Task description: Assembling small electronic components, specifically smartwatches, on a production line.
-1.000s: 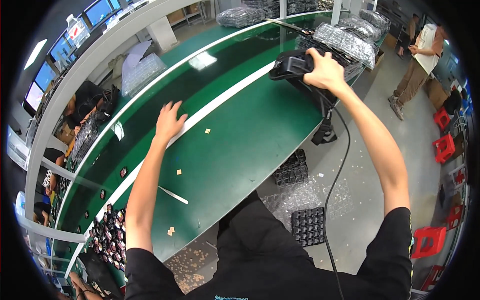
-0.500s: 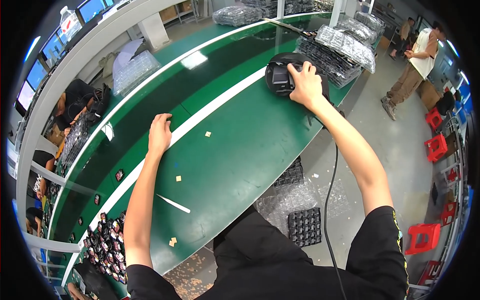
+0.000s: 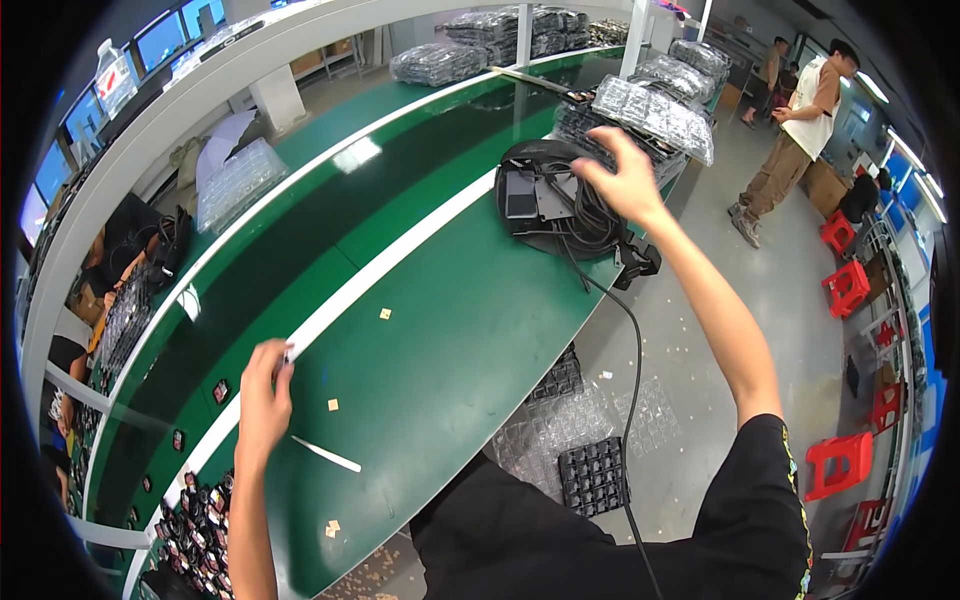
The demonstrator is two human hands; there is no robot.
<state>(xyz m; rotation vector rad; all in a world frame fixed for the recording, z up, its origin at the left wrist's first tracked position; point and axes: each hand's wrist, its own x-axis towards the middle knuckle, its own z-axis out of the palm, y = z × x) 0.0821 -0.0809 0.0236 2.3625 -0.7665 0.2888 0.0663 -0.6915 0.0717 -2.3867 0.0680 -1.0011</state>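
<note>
At the far right of the green bench (image 3: 430,370), my right hand (image 3: 632,182) hovers open, thumb and fingers apart, beside a rounded black bag-like thing (image 3: 530,222). A flat dark block and a coiled black cable (image 3: 597,215) lie on that thing. My left hand (image 3: 264,400) is at the white rail (image 3: 380,262), fingers loosely bent and the thumb apart, with nothing visible in it. A thin white pointed tool (image 3: 327,453) lies just right of my left wrist. Small tan square pieces (image 3: 334,405) are scattered on the bench.
Many small black parts (image 3: 195,535) are heaped at the lower left. Beyond the rail runs a dark green belt (image 3: 330,215) with several such parts. Clear plastic trays (image 3: 650,110) are stacked at the back right. The cable hangs past the bench edge; a black tray (image 3: 592,475) is on the floor.
My right hand has come off the black thing, whose coiled cable now shows. My left hand has drawn nearer along the rail and its fingers have bent more. The whole view has shifted.
</note>
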